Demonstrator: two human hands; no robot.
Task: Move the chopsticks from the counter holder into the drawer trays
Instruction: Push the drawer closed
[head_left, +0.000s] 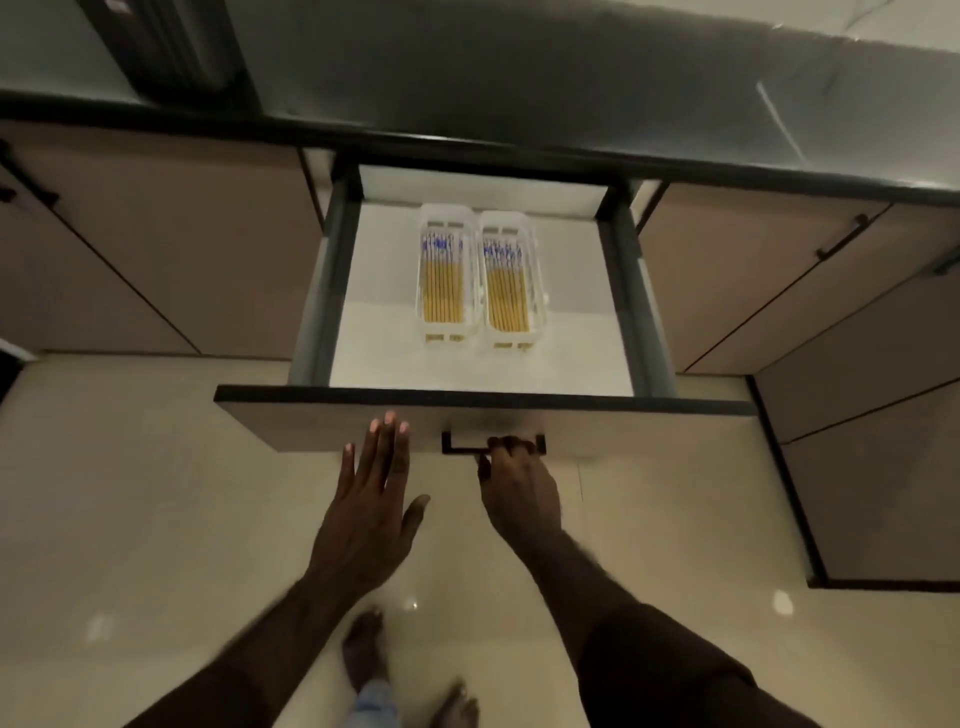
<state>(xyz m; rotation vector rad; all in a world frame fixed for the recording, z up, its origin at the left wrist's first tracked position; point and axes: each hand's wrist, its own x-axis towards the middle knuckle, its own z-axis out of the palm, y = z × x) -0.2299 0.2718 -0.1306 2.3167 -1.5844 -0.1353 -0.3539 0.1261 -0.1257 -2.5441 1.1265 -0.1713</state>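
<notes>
Below the dark counter edge (467, 143), the drawer (483, 291) stands pulled out, and everything else is placed from it. On its white floor, toward the back and about midway across, two clear trays (480, 275) lie side by side, touching or nearly so. Each holds a row of chopsticks (442, 283) laid lengthwise, yellow along the near part and blue-patterned at the far ends; how many are in either tray is hard to make out. At the drawer's front panel (322, 426), the right hand (519, 493) curls its fingers round the dark handle (467, 447) and grips it, covering the handle's right half. Left of the handle, the left hand (371, 512) is spread flat with straight fingers, its fingertips (387, 423) at the panel, probably pressing it, though contact is not certain from above. Beyond the drawer's back, a dark object on the counter (171, 47) is cut off by the top edge and cannot be identified. Beneath the drawer front, bare feet (363, 649) stand on the pale floor (130, 467), partly blurred, and both forearms run out of the bottom edge.
</notes>
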